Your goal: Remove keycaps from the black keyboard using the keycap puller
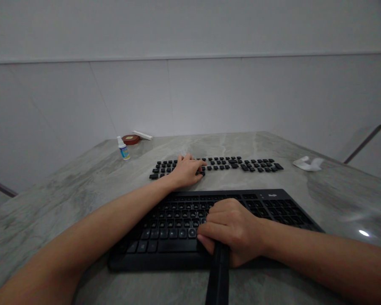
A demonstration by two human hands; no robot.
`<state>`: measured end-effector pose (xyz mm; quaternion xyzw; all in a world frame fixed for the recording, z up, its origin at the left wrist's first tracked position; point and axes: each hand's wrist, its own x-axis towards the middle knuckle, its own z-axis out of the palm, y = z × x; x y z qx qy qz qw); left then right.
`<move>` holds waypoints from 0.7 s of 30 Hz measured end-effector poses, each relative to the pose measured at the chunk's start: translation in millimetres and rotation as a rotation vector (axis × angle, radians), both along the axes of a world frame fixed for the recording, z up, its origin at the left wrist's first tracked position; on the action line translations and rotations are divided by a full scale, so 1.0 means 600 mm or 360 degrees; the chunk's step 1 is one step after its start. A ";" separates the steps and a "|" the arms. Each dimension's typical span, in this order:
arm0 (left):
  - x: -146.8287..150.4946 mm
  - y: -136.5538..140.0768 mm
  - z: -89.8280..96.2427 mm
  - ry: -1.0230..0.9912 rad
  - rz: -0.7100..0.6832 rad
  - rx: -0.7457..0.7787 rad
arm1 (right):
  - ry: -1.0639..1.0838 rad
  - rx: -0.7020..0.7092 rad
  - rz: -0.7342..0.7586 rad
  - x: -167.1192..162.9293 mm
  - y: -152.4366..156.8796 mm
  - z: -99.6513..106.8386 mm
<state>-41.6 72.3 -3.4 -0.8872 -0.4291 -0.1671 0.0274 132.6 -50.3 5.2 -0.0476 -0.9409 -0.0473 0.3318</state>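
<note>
A black keyboard (184, 245) lies on the table in front of me. Its lower rows have keycaps, while many key positions higher up and on the right look bare. My left hand (186, 171) reaches past it to rows of loose black keycaps (220, 163), thumb and fingers apart and touching or just above them. Over the keyboard's middle, my right hand (233, 228) is closed, its fingers curled and pressed together; whatever they hold is hidden. A black strap-like strip (219, 275) runs from the bottom edge up to this hand; I cannot tell whether it is gripped.
At the back left stand a small spray bottle (123, 149), a red-brown box (131, 139) and a white bar-shaped object (142, 135). Crumpled white tissue (307, 164) lies at the right. The grey marbled tabletop (346, 203) meets a pale wall (197, 97) behind.
</note>
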 end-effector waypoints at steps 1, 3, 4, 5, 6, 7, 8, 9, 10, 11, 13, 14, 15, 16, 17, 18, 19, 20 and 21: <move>0.000 0.000 0.000 0.0007 -0.0002 0.0002 | -0.0001 0.0002 0.0000 0.000 0.000 0.000; 0.000 -0.001 0.002 0.0034 -0.0006 0.0018 | 0.0003 0.0008 0.0008 0.000 0.000 -0.001; 0.000 -0.001 0.002 0.0052 -0.0005 0.0039 | 0.0011 0.0012 0.0015 0.000 0.000 -0.001; -0.001 -0.002 0.003 0.0070 0.0000 0.0070 | 0.0024 0.0015 0.0023 0.001 0.000 -0.001; -0.001 -0.002 0.003 0.0086 0.0007 0.0104 | 0.0040 0.0016 0.0032 0.001 0.000 -0.002; -0.001 -0.002 0.004 0.0098 0.0017 0.0137 | 0.0058 0.0013 0.0041 0.001 0.001 -0.002; -0.002 -0.003 0.004 0.0105 0.0025 0.0161 | 0.0078 0.0007 0.0050 0.002 0.001 -0.002; -0.002 -0.003 0.004 0.0108 0.0028 0.0174 | 0.0092 -0.0005 0.0059 0.002 0.002 -0.002; -0.003 -0.004 0.004 0.0104 0.0027 0.0178 | 0.0103 -0.0019 0.0068 0.003 0.003 -0.003; -0.003 -0.004 0.004 0.0095 0.0024 0.0177 | 0.0108 -0.0033 0.0075 0.004 0.004 -0.003; -0.004 -0.005 0.005 0.0060 0.0024 0.0173 | 0.0105 -0.0052 0.0079 0.006 0.005 -0.003; -0.005 -0.006 0.005 0.0038 0.0026 0.0170 | 0.0102 -0.0056 0.0080 0.007 0.006 -0.004; -0.005 -0.006 0.006 0.0019 0.0029 0.0165 | 0.0100 -0.0056 0.0081 0.008 0.006 -0.004; -0.005 -0.006 0.006 0.0003 0.0031 0.0158 | 0.0099 -0.0052 0.0082 0.008 0.006 -0.004; -0.005 -0.006 0.007 -0.0011 0.0031 0.0151 | 0.0098 -0.0048 0.0084 0.008 0.006 -0.003; -0.005 -0.006 0.007 -0.0022 0.0030 0.0143 | 0.0098 -0.0044 0.0086 0.008 0.006 -0.003; -0.005 -0.006 0.007 -0.0029 0.0028 0.0136 | 0.0097 -0.0041 0.0085 0.008 0.006 -0.003; -0.005 -0.006 0.008 -0.0032 0.0028 0.0132 | 0.0093 -0.0039 0.0082 0.008 0.005 -0.002; -0.005 -0.006 0.008 -0.0031 0.0027 0.0129 | 0.0090 -0.0037 0.0077 0.008 0.005 -0.002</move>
